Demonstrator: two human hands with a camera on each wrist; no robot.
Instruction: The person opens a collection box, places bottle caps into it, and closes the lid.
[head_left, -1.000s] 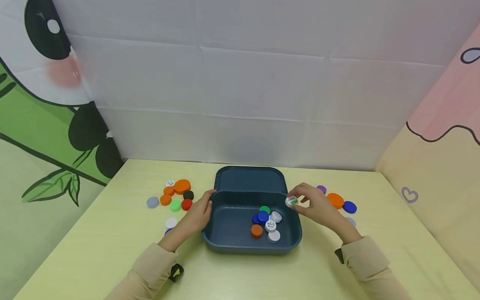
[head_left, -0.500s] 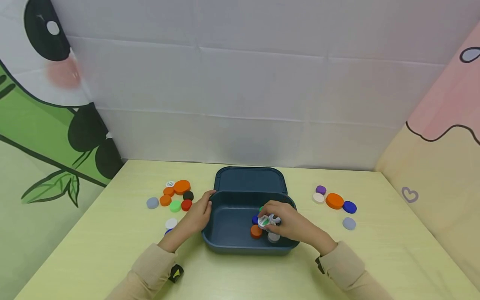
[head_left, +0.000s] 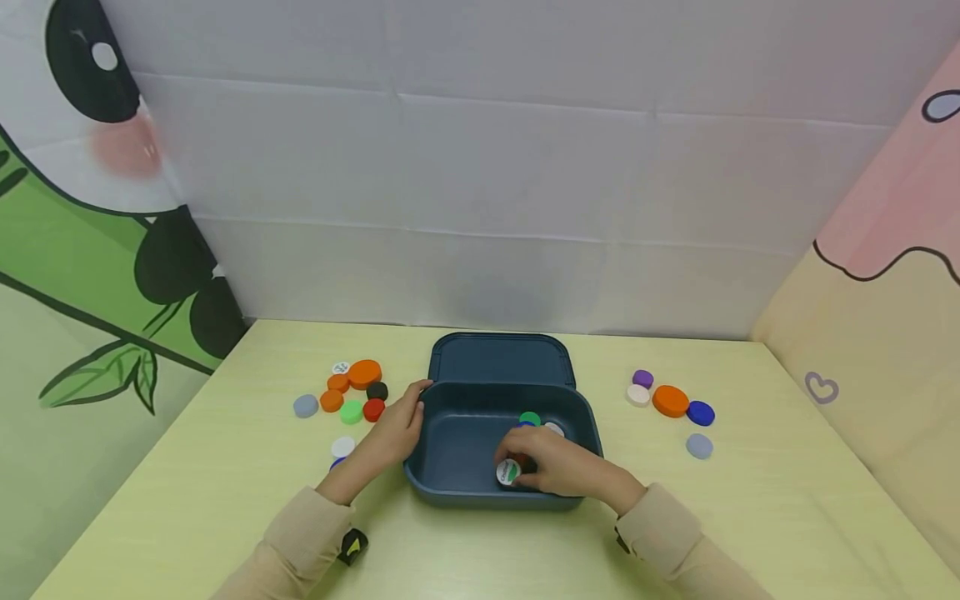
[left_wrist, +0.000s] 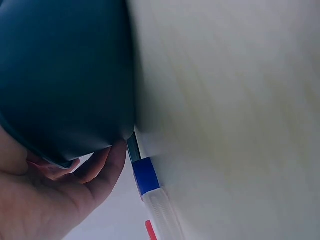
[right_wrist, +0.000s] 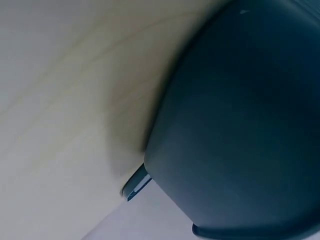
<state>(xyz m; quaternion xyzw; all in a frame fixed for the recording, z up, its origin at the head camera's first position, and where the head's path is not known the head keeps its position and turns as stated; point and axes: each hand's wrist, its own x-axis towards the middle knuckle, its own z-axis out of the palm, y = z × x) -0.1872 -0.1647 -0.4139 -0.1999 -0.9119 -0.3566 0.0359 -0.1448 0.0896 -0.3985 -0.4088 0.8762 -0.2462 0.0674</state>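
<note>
A dark blue plastic box (head_left: 453, 446) stands in the middle of the table. My left hand (head_left: 397, 432) grips its left side, fingers spread along the wall and the rim, as the left wrist view also shows. Down inside the box, my right hand (head_left: 558, 462) pinches a white bottle cap (head_left: 507, 473) with green print, low near the front wall. Behind the fingers a green cap (head_left: 529, 418) shows; most other caps in the box are hidden by this hand. The right wrist view shows only the outer box wall (right_wrist: 225, 140), not the hand.
The box's lid (head_left: 501, 358) lies behind it. Left of the box are several loose caps, among them a large orange cap (head_left: 364, 374) and a red cap (head_left: 373, 409). On the right are more, including another orange cap (head_left: 670, 401) and a blue cap (head_left: 701, 412).
My right hand has carried the white cap from the box's right rim leftward and down into the box, toward its front. The left hand stays on the box's left side.
</note>
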